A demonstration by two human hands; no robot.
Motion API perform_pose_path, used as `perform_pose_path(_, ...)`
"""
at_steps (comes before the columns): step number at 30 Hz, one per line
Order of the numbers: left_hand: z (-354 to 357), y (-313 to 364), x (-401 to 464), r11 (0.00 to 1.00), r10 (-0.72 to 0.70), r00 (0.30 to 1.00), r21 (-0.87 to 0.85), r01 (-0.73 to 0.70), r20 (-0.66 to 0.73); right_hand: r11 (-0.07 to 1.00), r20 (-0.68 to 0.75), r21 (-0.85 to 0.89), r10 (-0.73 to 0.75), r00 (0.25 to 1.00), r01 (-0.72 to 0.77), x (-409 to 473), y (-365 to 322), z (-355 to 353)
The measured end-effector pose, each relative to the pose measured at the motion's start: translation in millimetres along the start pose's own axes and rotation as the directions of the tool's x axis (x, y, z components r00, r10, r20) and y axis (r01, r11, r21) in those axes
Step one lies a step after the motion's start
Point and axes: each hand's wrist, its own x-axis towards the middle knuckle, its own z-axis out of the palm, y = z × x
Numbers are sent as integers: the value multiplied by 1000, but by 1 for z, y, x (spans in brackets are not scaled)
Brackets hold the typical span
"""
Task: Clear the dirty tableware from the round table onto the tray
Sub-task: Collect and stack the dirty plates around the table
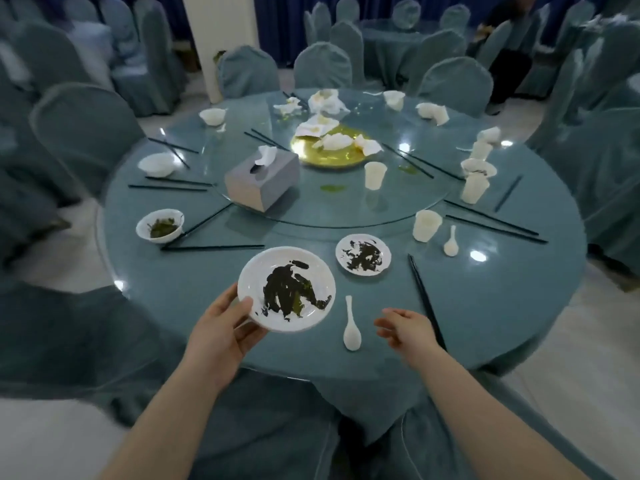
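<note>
My left hand [221,327] grips the near-left rim of a white plate [313,270] smeared with dark sauce, thumb on top, at the front of the round table [502,306]. My right hand [405,329] hovers with relaxed fingers and holds nothing, just right of a white spoon [351,327]. A smaller dirty plate [363,254] lies behind the spoon. Black chopsticks [426,299] lie to the right of my right hand. A bowl [160,225] with green leftovers sits at the left. No tray is in view.
A glass turntable [346,209] carries a grey tissue box [261,181], a gold dish [329,154] with crumpled napkins, and a cup [374,174]. More cups [426,225], a second spoon [451,242], bowls and chopsticks ring the table. Covered chairs [83,129] surround it.
</note>
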Motion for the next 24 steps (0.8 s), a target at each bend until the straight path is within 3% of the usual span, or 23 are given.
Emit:
perform_pose_path(7,16,-28,-1,999,7,984,-31,-13,-180,993,74,-77,91,993,-85,87,-30,23)
perform_pose_path(14,-17,-20,-11,1000,21,943,-1,-23,-333,992,-38,-40,122,992,-123,142,-60,55)
perform_pose_path(24,-28,-22,-27,996,37,918,-63,-67,-395,982,20,-34,185,982,-184,116,-62,35)
